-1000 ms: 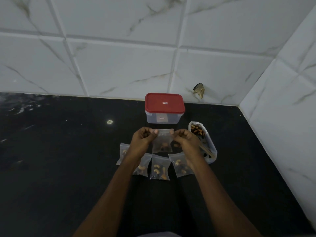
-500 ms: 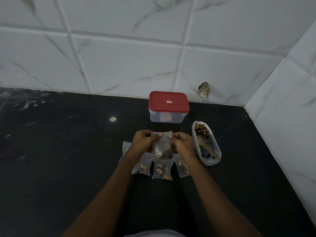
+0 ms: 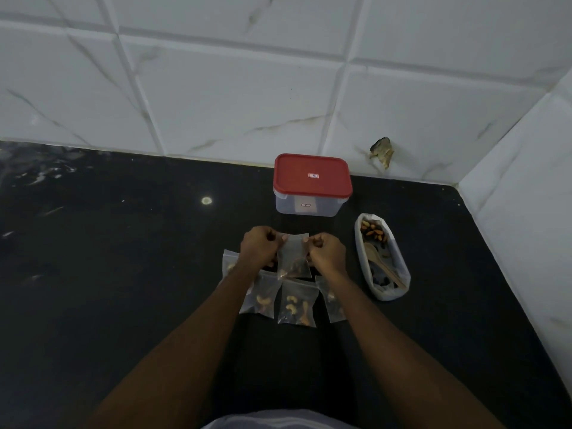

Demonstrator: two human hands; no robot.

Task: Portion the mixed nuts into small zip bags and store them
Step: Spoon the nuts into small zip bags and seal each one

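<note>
Forearms reach in from the bottom edge over a black stone counter [image 3: 123, 305]. Nearest on it lies a row of small clear plastic zip bags with nuts inside: one with pale cashews in the middle [image 3: 297, 305], one to its left [image 3: 261, 300] partly under the left arm, one to its right [image 3: 332, 301] partly under the right arm, and a fourth [image 3: 229, 262] peeking out beyond the left wrist. Above this row, the left hand [image 3: 259, 246] and right hand [image 3: 325, 253] each pinch a top corner of another small clear zip bag [image 3: 293, 258], thumb and fingers pressed together on its upper strip; it hangs upright between them with a few dark nuts at its bottom. To the right, apart from the hands, sits a long white plastic-lined tray [image 3: 362, 258] holding mixed nuts [image 3: 373, 232] at its far end and a wooden spoon [image 3: 382, 264]. Farther back stands a clear rectangular plastic box with a red lid [image 3: 312, 178], closed, near the white marble-patterned tiled wall [image 3: 247, 97].
</note>
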